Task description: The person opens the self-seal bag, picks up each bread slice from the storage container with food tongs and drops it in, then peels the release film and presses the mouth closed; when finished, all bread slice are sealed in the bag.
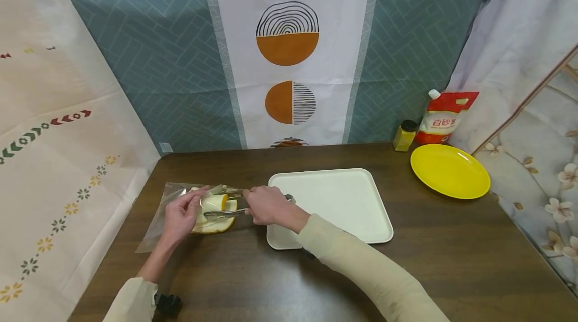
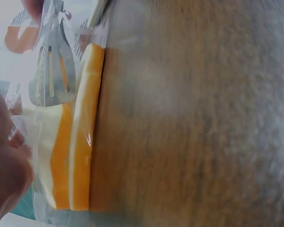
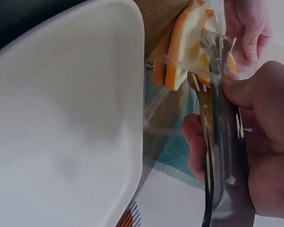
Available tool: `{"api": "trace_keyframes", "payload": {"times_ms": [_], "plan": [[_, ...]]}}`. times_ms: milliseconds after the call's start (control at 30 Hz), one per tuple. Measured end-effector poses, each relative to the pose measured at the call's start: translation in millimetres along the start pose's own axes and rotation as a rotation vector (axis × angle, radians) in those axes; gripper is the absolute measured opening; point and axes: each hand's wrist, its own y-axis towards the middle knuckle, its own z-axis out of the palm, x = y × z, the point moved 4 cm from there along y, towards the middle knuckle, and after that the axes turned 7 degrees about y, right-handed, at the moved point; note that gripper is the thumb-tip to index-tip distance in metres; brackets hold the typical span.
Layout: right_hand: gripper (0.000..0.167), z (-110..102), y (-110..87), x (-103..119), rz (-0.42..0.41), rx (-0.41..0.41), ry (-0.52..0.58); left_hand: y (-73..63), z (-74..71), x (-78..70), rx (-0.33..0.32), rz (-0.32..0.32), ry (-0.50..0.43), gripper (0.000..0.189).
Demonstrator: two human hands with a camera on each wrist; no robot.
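My left hand (image 1: 180, 214) pinches the edge of a clear plastic bag (image 1: 155, 226) at the left of the table. Inside the bag are slices of bread (image 2: 85, 132), pale with orange-brown crusts; one lies flat and another sits on top, its crust end facing right. My right hand (image 1: 268, 204) grips metal tongs (image 3: 217, 142) with slotted ends. Those ends reach into the bag's mouth, one on each side of the upper slice (image 1: 214, 203). Whether they press on it I cannot tell.
A white rectangular tray (image 1: 331, 206) lies right of the bag, under my right forearm. Farther right is a yellow oval plate (image 1: 451, 171). Behind it stand a yellow jar with a black lid (image 1: 405, 136) and a red and white spouted pouch (image 1: 442, 119).
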Motion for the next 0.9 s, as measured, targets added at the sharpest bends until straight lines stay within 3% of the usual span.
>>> {"api": "trace_keyframes", "payload": {"times_ms": [133,367,667,900], "plan": [[0.041,1.0,0.2,0.0,0.007,0.022,0.004,1.3,-0.5,-9.0,-0.014,0.010,0.012,0.020],[0.033,-0.2,2.0,6.1,-0.022,0.005,0.006,3.0,-3.9,-40.1,-0.011,0.020,0.053,0.019],[0.034,0.0,2.4,7.4,-0.006,-0.010,0.008,1.7,2.1,-3.9,-0.021,0.007,0.042,0.021],[0.036,-0.3,0.4,5.8,0.001,-0.001,0.031,0.6,0.9,3.0,-0.018,-0.004,0.045,0.021]]}}
